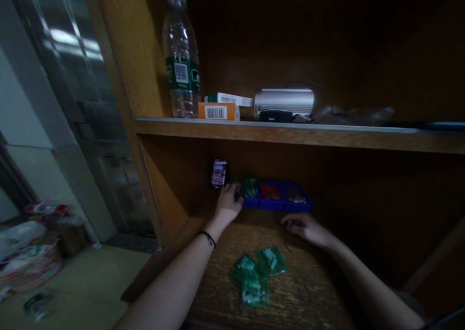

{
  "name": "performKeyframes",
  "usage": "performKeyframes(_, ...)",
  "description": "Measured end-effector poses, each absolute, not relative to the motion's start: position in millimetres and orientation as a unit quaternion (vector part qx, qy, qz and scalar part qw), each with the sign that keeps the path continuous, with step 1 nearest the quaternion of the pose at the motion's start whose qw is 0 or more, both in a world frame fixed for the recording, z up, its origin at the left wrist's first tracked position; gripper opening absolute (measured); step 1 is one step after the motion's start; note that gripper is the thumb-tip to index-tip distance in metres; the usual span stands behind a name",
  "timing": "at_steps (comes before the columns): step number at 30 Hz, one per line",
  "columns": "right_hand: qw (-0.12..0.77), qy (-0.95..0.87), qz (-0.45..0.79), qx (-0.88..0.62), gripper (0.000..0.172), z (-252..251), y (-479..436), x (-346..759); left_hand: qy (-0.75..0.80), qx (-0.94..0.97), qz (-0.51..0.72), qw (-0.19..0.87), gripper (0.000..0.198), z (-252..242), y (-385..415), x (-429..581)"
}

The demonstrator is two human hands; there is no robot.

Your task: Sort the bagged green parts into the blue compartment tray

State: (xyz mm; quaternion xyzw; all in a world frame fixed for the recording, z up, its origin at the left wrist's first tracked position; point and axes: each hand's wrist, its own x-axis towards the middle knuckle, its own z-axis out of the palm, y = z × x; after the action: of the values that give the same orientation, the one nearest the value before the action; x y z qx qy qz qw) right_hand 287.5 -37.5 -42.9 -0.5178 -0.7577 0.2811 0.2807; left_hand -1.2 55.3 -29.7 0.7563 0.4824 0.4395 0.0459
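Note:
My left hand [229,203] is at the left end of a row of blue bins [272,205], its fingers curled in against the leftmost one. Green plastic packets [249,188] fill that bin, and what my fingertips pinch there is hidden. Red packets [271,191] lie in the middle bin and clear or grey packets [295,195] in the right one. In front of the right bin, my right hand [304,226] hovers low over the wood with loosely bent fingers, thumb apart, holding nothing visible. Several green packets with small pale parts [254,277] lie nearer to me.
A lit phone [219,173] leans at the back left of the compartment. The shelf [225,130] above carries a plastic bottle [181,64], small boxes [217,111] and a silver cylinder [285,101]. Left on the floor stands a basket with bags [32,262].

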Motion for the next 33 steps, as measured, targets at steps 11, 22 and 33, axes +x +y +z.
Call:
performKeyframes(11, 0.271, -0.756, 0.294, -0.518, 0.031, -39.5, -40.4, 285.9, 0.469, 0.791, 0.391, 0.026, 0.033, -31.1, 53.1, 3.4)
performKeyframes(22, 0.257, -0.765, 0.290, -0.514, 0.031, -41.6, -37.9, 288.6, 0.469, 0.755, 0.445, 0.107, 0.050, -34.8, 59.7, 4.3)
performKeyframes(33, 0.247, -0.764, 0.295, -0.517, 0.032, -42.6, -37.2, 289.7, 0.469, 0.813, 0.345, 0.027, 0.056, -39.1, 58.2, 6.3)
